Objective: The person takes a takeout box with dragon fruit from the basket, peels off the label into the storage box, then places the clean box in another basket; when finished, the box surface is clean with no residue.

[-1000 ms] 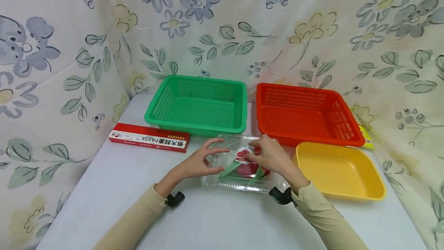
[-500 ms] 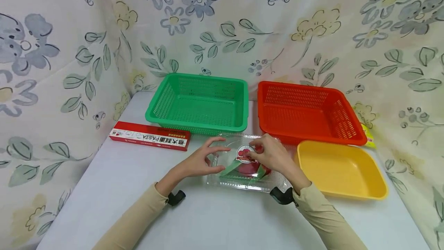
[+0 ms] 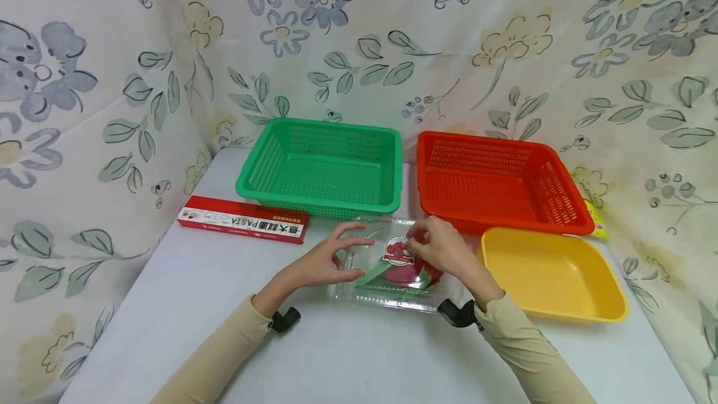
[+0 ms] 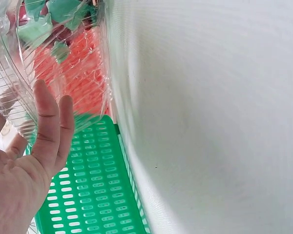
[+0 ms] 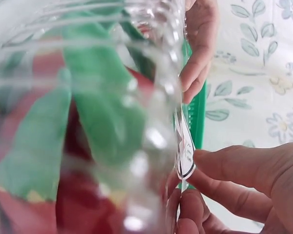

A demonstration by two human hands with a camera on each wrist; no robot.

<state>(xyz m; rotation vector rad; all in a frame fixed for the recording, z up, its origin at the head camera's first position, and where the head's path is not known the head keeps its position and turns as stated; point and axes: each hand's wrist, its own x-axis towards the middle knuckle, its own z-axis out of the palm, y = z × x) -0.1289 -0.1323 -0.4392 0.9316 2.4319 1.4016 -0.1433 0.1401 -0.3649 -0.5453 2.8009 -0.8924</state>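
Observation:
A clear plastic clamshell box (image 3: 367, 297) lies in front of the two baskets. Red dragon fruit (image 5: 80, 165) with green scales shows through its wall, and reddish netted padding (image 4: 80, 78) appears in the left wrist view. My left hand (image 3: 322, 262) spans the box's left end with its fingers apart, fingertips resting on the plastic. On the lid is a round white label (image 3: 399, 250) with a red print. My right hand (image 3: 445, 248) pinches at this label's right edge between thumb and curled fingers; the right wrist view shows them at its rim.
Behind the box stand a green basket (image 3: 320, 203) and a red basket (image 3: 505, 223). A yellow tray (image 3: 555, 313) is at the right, and a red pasta box (image 3: 242, 220) lies at the left. A yellow packet (image 3: 598, 223) peeks out behind the red basket.
My right hand has shifted slightly right across the lid, uncovering more of the label. The left hand stays almost still.

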